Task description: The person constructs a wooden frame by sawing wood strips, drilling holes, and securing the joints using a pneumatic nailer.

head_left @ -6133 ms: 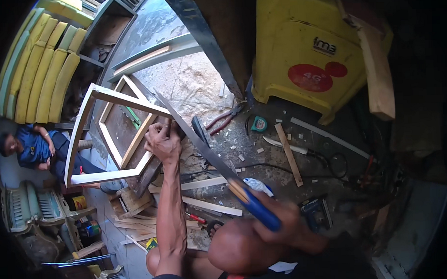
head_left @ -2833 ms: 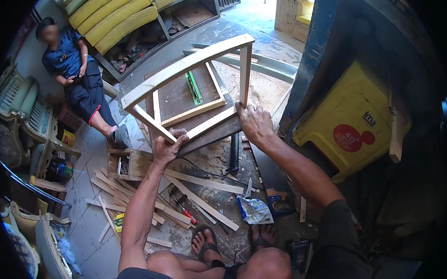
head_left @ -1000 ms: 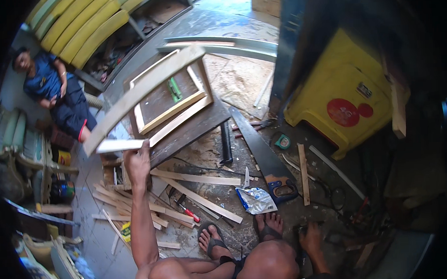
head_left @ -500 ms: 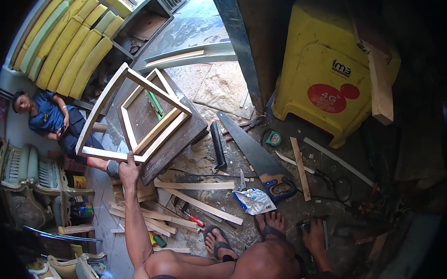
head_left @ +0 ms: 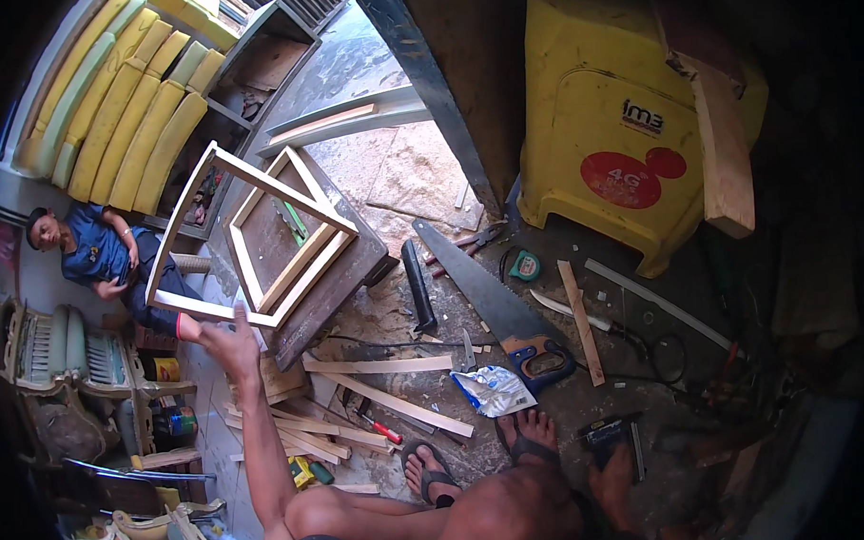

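Note:
A pale wooden frame [head_left: 280, 188], with joined bars and a curved side piece, leans over a dark wooden stool [head_left: 359, 225]. My left hand [head_left: 235, 351] is at its near bar, thumb up against the wood; the other fingers are partly hidden. Low on the right, my right hand [head_left: 613, 481] is closed round a dark tool with a silver rail, which looks like a nail gun [head_left: 609, 431]. Shadow hides part of that grip. A green object [head_left: 295, 222] lies on the stool inside the frame.
A handsaw [head_left: 495, 296], knife [head_left: 571, 310], tape measure [head_left: 524, 266], pliers [head_left: 469, 248] and wood strips [head_left: 399, 403] lie about the floor. A yellow plastic stool [head_left: 626, 101] stands at right. Another person [head_left: 98, 248] sits at left beneath stacked yellow cushions [head_left: 127, 109].
The whole view has shifted slightly. My right hand has come up a little with the nail gun, which shows more now. My left hand has turned slightly at the frame's near bar.

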